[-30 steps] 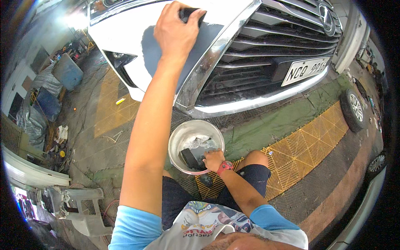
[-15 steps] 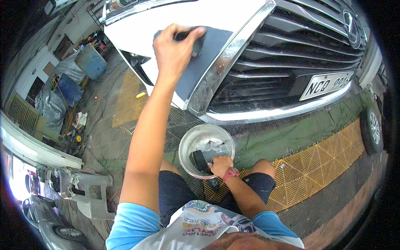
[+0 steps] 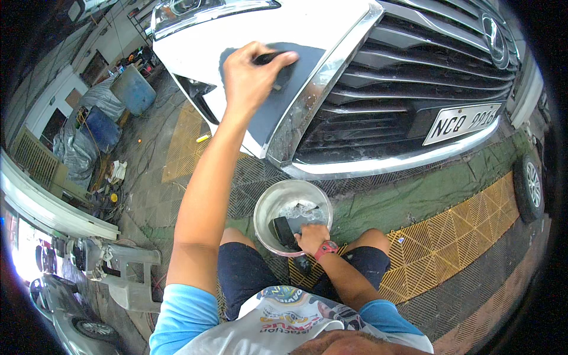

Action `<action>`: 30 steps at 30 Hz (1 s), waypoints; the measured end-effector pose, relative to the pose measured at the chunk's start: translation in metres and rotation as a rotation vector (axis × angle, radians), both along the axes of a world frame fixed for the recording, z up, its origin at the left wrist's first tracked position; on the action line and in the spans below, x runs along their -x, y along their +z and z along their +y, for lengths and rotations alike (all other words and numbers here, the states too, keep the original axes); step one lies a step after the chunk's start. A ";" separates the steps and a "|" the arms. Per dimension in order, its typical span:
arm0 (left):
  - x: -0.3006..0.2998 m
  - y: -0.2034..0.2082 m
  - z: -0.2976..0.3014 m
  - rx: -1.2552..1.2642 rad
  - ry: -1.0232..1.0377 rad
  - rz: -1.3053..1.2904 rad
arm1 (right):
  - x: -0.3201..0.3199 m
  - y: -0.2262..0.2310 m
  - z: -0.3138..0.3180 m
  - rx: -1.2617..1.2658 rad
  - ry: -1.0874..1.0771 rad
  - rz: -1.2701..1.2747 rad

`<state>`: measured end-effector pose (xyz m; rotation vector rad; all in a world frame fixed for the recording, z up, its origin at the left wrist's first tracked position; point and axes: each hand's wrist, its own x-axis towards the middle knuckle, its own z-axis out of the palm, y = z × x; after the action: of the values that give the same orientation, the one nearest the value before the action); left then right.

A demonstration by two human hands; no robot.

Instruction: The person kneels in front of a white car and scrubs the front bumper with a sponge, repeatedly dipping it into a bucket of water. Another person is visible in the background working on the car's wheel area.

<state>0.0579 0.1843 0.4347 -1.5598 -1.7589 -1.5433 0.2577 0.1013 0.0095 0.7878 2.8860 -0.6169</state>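
Note:
My left hand (image 3: pixel 251 77) is curled around a black sanding pad (image 3: pixel 267 58) and presses it on a dull grey patch (image 3: pixel 305 62) of the white car bumper (image 3: pixel 236 26). Thumb and fingers pinch the pad, and the palm side is hidden. Lower down, my right hand (image 3: pixel 312 239), below a red wristwatch (image 3: pixel 326 249), reaches over the near right rim of a round metal bucket (image 3: pixel 260 210). Its fingers are closed, but what they grip cannot be made out. In the bucket are a black block (image 3: pixel 283 232) and clear, bubbly water (image 3: pixel 299 210).
The chrome-edged black grille (image 3: pixel 367 89) and a licence plate (image 3: pixel 461 123) adjoin the bumper on the right. A green cloth (image 3: pixel 378 198) lies on the floor below, beside yellow grating tiles (image 3: pixel 438 242). Blue drums (image 3: pixel 133 92) stand at far left; a wheel (image 3: pixel 528 188) stands at right.
My left hand has slid slightly right and down with the pad on the grey patch. My right hand stays at the bucket. The whole view has shifted a little.

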 end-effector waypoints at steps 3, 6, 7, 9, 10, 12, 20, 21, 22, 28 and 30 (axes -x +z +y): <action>-0.053 0.040 0.019 0.062 -0.018 0.067 | -0.005 -0.003 0.005 0.015 0.001 0.023; -0.018 0.010 0.011 -0.030 -0.048 0.135 | -0.001 0.000 0.001 0.022 0.002 0.006; -0.006 -0.003 0.007 -0.089 -0.044 0.205 | 0.000 0.001 0.000 0.023 0.006 0.019; -0.021 -0.001 0.000 0.020 -0.071 0.018 | -0.003 -0.004 0.002 0.026 -0.001 0.028; -0.028 0.006 0.004 0.013 -0.068 0.047 | -0.004 -0.007 0.005 0.019 -0.007 0.041; -0.041 0.023 0.018 0.006 -0.094 0.069 | -0.003 -0.008 0.004 0.016 -0.010 0.068; -0.034 0.007 0.005 0.024 0.000 0.105 | -0.005 -0.004 0.004 -0.021 0.007 0.073; -0.042 0.017 0.008 0.021 0.036 0.152 | -0.003 -0.005 0.001 -0.018 0.003 0.089; -0.044 0.024 0.025 -0.055 -0.058 0.146 | -0.003 -0.005 0.000 -0.016 0.004 0.111; -0.031 -0.005 0.005 0.072 0.005 0.093 | -0.007 -0.008 0.003 -0.007 -0.015 0.130; -0.033 0.000 0.009 0.012 -0.019 0.106 | -0.005 -0.007 0.001 0.001 -0.012 0.133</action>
<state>0.0904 0.1929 0.4347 -1.6379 -1.7036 -1.4329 0.2623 0.1026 0.0027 0.7940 3.0017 -0.6972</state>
